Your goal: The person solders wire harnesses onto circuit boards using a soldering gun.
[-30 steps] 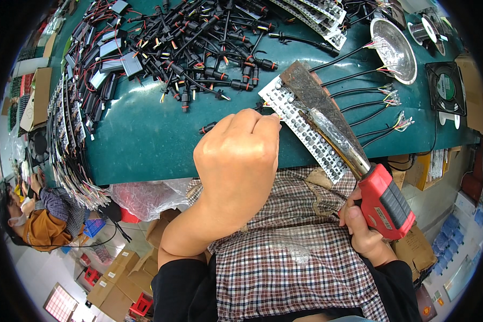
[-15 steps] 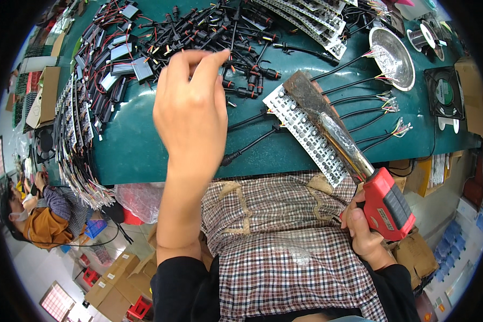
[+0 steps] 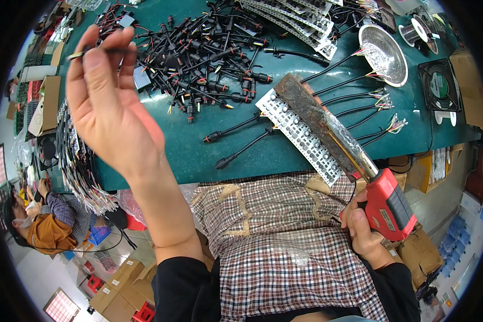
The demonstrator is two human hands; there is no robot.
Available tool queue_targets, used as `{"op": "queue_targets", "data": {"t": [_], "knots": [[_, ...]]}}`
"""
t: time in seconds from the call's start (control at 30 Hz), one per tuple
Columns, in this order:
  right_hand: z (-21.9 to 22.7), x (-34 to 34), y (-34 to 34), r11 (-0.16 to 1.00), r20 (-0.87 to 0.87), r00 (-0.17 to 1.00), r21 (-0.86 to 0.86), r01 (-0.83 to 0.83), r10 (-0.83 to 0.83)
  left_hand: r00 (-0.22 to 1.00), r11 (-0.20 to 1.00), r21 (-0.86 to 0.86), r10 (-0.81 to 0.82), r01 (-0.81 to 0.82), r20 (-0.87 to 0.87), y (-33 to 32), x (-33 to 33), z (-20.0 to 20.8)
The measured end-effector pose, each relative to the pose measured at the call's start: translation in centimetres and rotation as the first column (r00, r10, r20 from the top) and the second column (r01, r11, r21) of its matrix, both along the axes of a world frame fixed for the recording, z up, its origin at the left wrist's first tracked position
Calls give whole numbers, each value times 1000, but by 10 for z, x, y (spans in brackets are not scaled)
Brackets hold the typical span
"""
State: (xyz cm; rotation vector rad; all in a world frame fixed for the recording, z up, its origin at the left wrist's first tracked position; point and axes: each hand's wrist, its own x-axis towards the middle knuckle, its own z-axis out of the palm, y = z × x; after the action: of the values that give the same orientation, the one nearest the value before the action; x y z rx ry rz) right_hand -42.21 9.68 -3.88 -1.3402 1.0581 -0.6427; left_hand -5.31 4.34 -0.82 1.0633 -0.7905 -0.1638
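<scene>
Raised at the left, my left hand [image 3: 115, 102] pinches a short black cable [image 3: 108, 51] between thumb and fingers; thin bare-ended wires stick out of its left end. My right hand [image 3: 366, 236] grips the red handle of a soldering gun [image 3: 387, 209] near the table's front edge. Its metal shaft runs up along a rusty metal bar [image 3: 311, 115]. The bar lies over a white circuit board strip [image 3: 300, 139] dotted with components. Two black connector cables [image 3: 247, 147] reach the strip's left edge, their plugs pointing left. Where the soldering tip ends I cannot tell.
A heap of black connector cables [image 3: 198, 64] lies behind. More white strips [image 3: 300, 24] are stacked at the back. To the right are a metal dish [image 3: 383, 56], several splayed cables [image 3: 359, 99], a solder spool [image 3: 415, 33] and a fan [image 3: 440, 87]. Another person [image 3: 53, 220] sits at left.
My left hand has swung left from over the cable heap, turned palm up, and now holds a cable. My right hand and the soldering gun stay almost where they were.
</scene>
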Motion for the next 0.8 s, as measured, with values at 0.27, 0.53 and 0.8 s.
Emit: {"op": "queue_targets", "data": {"t": [0.27, 0.53, 0.8], "knots": [[2, -12, -2, 997, 92, 993, 17, -79, 77, 737, 341, 824, -664, 454, -131, 62, -71, -16], [5, 0, -2, 1000, 53, 998, -11, -29, 30, 739, 381, 780, -656, 496, -149, 69, -105, -22], [1, 33, -16, 979, 79, 995, -198, -47, 64, 633, 351, 547, -590, 760, -502, 85, -133, -30]]}}
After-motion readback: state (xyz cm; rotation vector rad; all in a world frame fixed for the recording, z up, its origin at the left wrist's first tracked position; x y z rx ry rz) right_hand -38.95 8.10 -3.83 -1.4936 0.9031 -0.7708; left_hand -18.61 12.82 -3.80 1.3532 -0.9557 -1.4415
